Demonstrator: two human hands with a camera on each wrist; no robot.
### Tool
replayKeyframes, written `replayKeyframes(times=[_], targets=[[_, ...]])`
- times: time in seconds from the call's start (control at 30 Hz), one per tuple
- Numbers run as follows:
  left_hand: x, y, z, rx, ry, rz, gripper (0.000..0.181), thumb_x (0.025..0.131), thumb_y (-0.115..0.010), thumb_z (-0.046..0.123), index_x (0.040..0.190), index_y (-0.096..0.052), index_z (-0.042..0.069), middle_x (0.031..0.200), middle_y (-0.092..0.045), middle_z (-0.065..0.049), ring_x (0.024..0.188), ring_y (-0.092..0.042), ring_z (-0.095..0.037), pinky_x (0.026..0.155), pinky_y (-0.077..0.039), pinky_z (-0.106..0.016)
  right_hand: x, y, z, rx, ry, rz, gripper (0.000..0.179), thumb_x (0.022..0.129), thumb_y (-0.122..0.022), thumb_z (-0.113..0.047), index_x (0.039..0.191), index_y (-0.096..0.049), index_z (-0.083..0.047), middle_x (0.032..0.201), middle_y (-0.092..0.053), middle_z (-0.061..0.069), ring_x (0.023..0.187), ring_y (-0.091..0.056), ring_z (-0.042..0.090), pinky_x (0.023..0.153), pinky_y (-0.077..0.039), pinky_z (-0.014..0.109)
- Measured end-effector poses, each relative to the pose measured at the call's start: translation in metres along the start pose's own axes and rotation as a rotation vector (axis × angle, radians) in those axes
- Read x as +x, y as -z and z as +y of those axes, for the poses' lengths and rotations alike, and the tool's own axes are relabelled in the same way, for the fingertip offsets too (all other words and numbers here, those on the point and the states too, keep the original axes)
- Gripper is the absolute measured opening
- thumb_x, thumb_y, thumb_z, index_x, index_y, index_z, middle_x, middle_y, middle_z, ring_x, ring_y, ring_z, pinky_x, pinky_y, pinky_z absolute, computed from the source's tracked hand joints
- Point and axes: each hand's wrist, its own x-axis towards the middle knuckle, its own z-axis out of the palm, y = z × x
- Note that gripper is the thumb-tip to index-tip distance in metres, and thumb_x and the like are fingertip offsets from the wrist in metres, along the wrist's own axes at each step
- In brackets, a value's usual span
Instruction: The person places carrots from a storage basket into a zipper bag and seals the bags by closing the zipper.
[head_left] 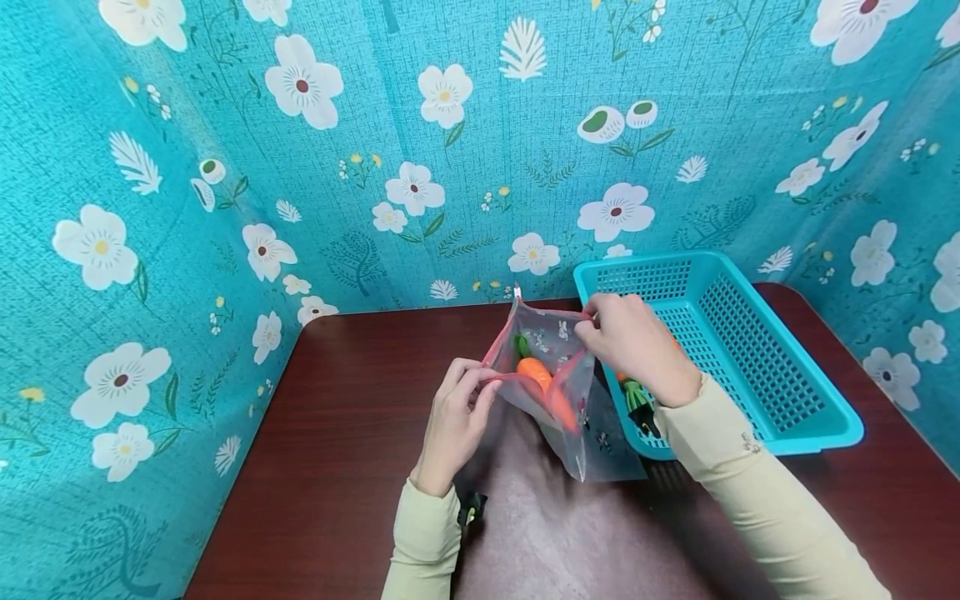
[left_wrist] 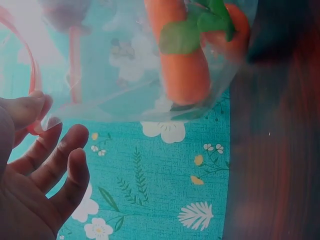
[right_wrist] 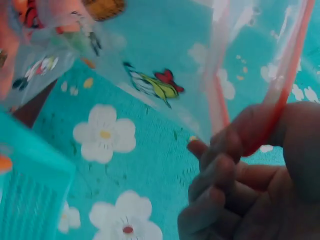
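Observation:
A clear zip bag (head_left: 600, 454) with a red-pink rim and small printed figures stands with its mouth spread wide. Inside lies an orange carrot (head_left: 534, 372) with a green top; the left wrist view shows orange carrot pieces (left_wrist: 185, 80) and green leaves through the film. My left hand (head_left: 456, 421) pinches the left side of the rim between thumb and index finger, the other fingers loosely bent. On the opposite side, my right hand (head_left: 637, 337) pinches the rim near the basket, thumb against curled fingers, as the right wrist view shows too.
A turquoise plastic basket (head_left: 780, 325) stands on the right of the dark brown table (head_left: 337, 400). Green stalks (head_left: 633, 396) and a bit of orange show in it beneath my right forearm. A floral turquoise cloth (head_left: 337, 167) hangs behind and at both sides.

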Motion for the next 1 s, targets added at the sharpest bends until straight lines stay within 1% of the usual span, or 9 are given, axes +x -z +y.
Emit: replayKeyframes(times=[0.1, 0.27, 0.43, 0.53, 0.67, 0.73, 0.8, 0.9, 1.0], targets=[[0.000, 0.001, -0.002, 0.005, 0.000, 0.003, 0.007, 0.092, -0.066, 0.012, 0.098, -0.068, 0.010, 0.098, -0.055, -0.003, 0.075, -0.054, -0.008, 0.064, -0.052, -0.019, -0.001, 0.003, 0.003, -0.034, -0.020, 0.050, 0.015, 0.088, -0.047, -0.012, 0.084, -0.059, -0.004, 0.051, -0.037, 0.002, 0.043, -0.035, 0.017, 0.041, -0.027, 0.029], [-0.001, 0.004, -0.005, 0.006, 0.013, -0.001, 0.008, 0.093, -0.064, 0.014, 0.099, -0.067, 0.010, 0.099, -0.055, -0.003, 0.075, -0.056, -0.008, 0.065, -0.052, -0.018, 0.000, 0.004, 0.005, -0.037, -0.024, 0.079, 0.016, 0.088, -0.045, -0.012, 0.081, -0.058, -0.006, 0.053, -0.038, 0.002, 0.042, -0.035, 0.018, 0.040, -0.027, 0.028], [-0.002, 0.009, -0.010, 0.003, 0.029, 0.035, 0.008, 0.090, -0.067, 0.010, 0.099, -0.067, 0.009, 0.100, -0.056, -0.004, 0.072, -0.057, -0.008, 0.062, -0.053, -0.019, 0.000, 0.006, 0.005, -0.040, -0.022, 0.117, 0.016, 0.087, -0.045, -0.010, 0.076, -0.056, -0.006, 0.053, -0.037, 0.002, 0.042, -0.034, 0.018, 0.040, -0.026, 0.029], [-0.002, 0.012, -0.012, -0.003, 0.036, 0.058, 0.010, 0.088, -0.069, 0.008, 0.098, -0.068, 0.008, 0.100, -0.056, -0.004, 0.071, -0.057, -0.008, 0.060, -0.052, -0.019, -0.001, 0.006, 0.004, -0.019, -0.005, 0.096, 0.017, 0.088, -0.046, -0.010, 0.082, -0.061, -0.003, 0.051, -0.037, 0.002, 0.041, -0.032, 0.017, 0.041, -0.025, 0.029], [-0.002, 0.011, -0.011, -0.018, 0.038, 0.049, 0.013, 0.087, -0.070, 0.005, 0.099, -0.067, 0.008, 0.102, -0.058, -0.005, 0.071, -0.057, -0.009, 0.060, -0.052, -0.019, -0.001, 0.005, 0.001, 0.028, 0.040, 0.042, 0.023, 0.088, -0.048, -0.011, 0.096, -0.067, -0.001, 0.048, -0.041, 0.001, 0.039, -0.030, 0.015, 0.040, -0.025, 0.027], [-0.001, 0.011, -0.010, -0.024, 0.034, 0.038, 0.015, 0.086, -0.070, 0.003, 0.100, -0.067, 0.008, 0.103, -0.060, -0.006, 0.071, -0.058, -0.009, 0.061, -0.053, -0.019, -0.002, 0.004, -0.002, 0.038, 0.054, 0.031, 0.024, 0.088, -0.048, -0.012, 0.097, -0.067, -0.001, 0.047, -0.041, 0.001, 0.039, -0.029, 0.014, 0.040, -0.025, 0.027], [-0.001, 0.010, -0.009, -0.022, 0.034, 0.032, 0.015, 0.087, -0.069, 0.003, 0.101, -0.067, 0.008, 0.103, -0.062, -0.005, 0.072, -0.058, -0.009, 0.061, -0.053, -0.019, -0.002, 0.004, -0.003, 0.040, 0.062, 0.042, 0.024, 0.089, -0.047, -0.012, 0.096, -0.067, -0.001, 0.047, -0.041, 0.001, 0.039, -0.030, 0.015, 0.040, -0.026, 0.028], [-0.001, 0.012, -0.010, -0.010, 0.038, 0.041, 0.013, 0.088, -0.068, 0.005, 0.101, -0.066, 0.008, 0.099, -0.064, -0.004, 0.071, -0.057, -0.008, 0.060, -0.052, -0.019, -0.002, 0.004, -0.004, 0.039, 0.068, 0.086, 0.022, 0.089, -0.046, -0.011, 0.087, -0.066, -0.003, 0.048, -0.038, 0.000, 0.039, -0.030, 0.016, 0.040, -0.025, 0.028], [0.000, 0.014, -0.011, -0.002, 0.045, 0.057, 0.009, 0.091, -0.066, 0.007, 0.100, -0.066, 0.009, 0.094, -0.064, -0.003, 0.070, -0.055, -0.008, 0.059, -0.050, -0.019, -0.001, 0.004, -0.002, 0.028, 0.068, 0.146, 0.023, 0.089, -0.045, -0.009, 0.070, -0.057, -0.005, 0.048, -0.032, -0.001, 0.040, -0.028, 0.016, 0.040, -0.023, 0.028]])
